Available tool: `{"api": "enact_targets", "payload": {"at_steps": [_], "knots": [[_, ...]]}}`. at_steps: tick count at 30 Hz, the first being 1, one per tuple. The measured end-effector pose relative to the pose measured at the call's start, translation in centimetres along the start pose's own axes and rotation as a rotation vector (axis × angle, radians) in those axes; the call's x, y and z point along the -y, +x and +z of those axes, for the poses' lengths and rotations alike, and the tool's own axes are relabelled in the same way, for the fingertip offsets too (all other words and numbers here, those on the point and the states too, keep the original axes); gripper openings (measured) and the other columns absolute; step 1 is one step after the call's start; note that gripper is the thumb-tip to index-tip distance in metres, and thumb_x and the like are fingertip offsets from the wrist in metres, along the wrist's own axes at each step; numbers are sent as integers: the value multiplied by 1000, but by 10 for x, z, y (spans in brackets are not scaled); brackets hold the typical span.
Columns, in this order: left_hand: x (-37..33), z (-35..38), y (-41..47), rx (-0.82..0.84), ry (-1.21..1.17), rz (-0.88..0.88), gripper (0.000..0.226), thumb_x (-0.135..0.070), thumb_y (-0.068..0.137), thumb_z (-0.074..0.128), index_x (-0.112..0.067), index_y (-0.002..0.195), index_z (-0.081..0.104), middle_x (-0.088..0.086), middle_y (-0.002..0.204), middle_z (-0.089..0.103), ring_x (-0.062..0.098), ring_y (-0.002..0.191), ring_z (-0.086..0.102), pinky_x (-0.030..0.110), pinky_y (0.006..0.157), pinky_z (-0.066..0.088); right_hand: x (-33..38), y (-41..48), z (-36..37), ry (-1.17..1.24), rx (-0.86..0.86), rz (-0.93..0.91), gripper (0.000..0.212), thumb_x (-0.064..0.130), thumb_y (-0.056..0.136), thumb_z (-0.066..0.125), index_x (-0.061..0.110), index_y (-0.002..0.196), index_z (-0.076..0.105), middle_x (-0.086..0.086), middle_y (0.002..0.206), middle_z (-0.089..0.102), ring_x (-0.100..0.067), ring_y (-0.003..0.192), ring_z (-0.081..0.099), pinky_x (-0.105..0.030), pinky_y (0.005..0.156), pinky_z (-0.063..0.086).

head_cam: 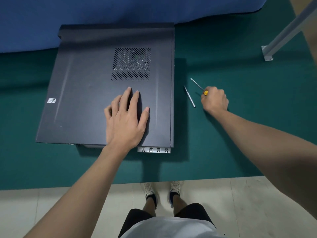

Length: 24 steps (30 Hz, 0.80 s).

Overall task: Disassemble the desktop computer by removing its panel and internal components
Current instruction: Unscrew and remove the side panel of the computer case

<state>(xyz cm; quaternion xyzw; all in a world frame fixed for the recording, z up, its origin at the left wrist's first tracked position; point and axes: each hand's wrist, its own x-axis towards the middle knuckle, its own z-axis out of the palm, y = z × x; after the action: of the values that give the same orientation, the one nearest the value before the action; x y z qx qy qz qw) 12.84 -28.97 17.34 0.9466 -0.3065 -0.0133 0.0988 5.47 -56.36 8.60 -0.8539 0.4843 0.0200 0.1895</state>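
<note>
1. Sticker [51,100] at far left of side panel [82,79], panel still fitted and facing up on desktop computer [116,31], laid on its side at middle-left of green table [240,134].
2. Vent grille [131,64] in far half of panel; probably nothing taken from inside yet, judging by closed case.
3. Left hand [126,119] flat on panel near its front edge, fingers straight and spread, gripping nothing. Press here to steady case while unscrewing, but lift off before sliding panel, since weight on thin sheet likely to bind it.
4. Rear slot bracket [154,149] poking out under near edge. Check along this rear edge for panel screws first; none plainly visible from this angle.
5. Thin silver screwdriver [189,96] lying loose on table just right of case, between case and right hand.
6. Right hand [215,100] well apart from left, fingers curled round yellow-handled screwdriver [199,86], shaft pointing away. Match tip to screw head, seat squarely, push in while turning to avoid stripping; gather freed screws in one spot.
7. Metal post [288,30] at far right, away from work.
</note>
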Motion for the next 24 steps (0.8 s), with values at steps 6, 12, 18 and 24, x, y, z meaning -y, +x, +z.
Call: {"api": "enact_targets", "payload": {"at_steps": [6, 12, 18, 24], "knots": [[-1, -1, 1, 15, 22, -13, 59, -56, 95, 26, -23, 143, 36, -2, 155, 28, 22, 134, 23, 40, 101, 18, -1, 7, 13, -42, 35, -38, 16, 20, 91, 52, 16, 102, 62, -19, 98, 62, -40, 88, 58, -37, 67, 38], [-1, -2, 0, 10, -5, -16, 57, -55, 96, 31, -23, 143, 38, -2, 154, 30, 22, 134, 25, 42, 103, 20, 6, 3, -11, 53, 36, -17, 22, 25, 88, 55, 16, 108, 57, -15, 101, 59, -39, 90, 56, -37, 71, 38], [6, -9, -6, -61, -210, -13, 42, -36, 97, 51, -17, 135, 53, -2, 147, 44, 21, 131, 35, 38, 101, 27, 34, -47, -49, 339, 91, -9, 20, 26, 84, 52, 18, 102, 47, -7, 97, 52, -28, 86, 43, -33, 73, 41], [37, -23, -36, -197, -472, -150, 24, -14, 94, 59, -5, 114, 66, 6, 125, 61, 24, 118, 49, 28, 100, 34, 76, -115, -80, 454, 28, -225, 13, 26, 89, 58, 17, 99, 57, -2, 92, 62, -18, 87, 45, -28, 73, 37]]}}
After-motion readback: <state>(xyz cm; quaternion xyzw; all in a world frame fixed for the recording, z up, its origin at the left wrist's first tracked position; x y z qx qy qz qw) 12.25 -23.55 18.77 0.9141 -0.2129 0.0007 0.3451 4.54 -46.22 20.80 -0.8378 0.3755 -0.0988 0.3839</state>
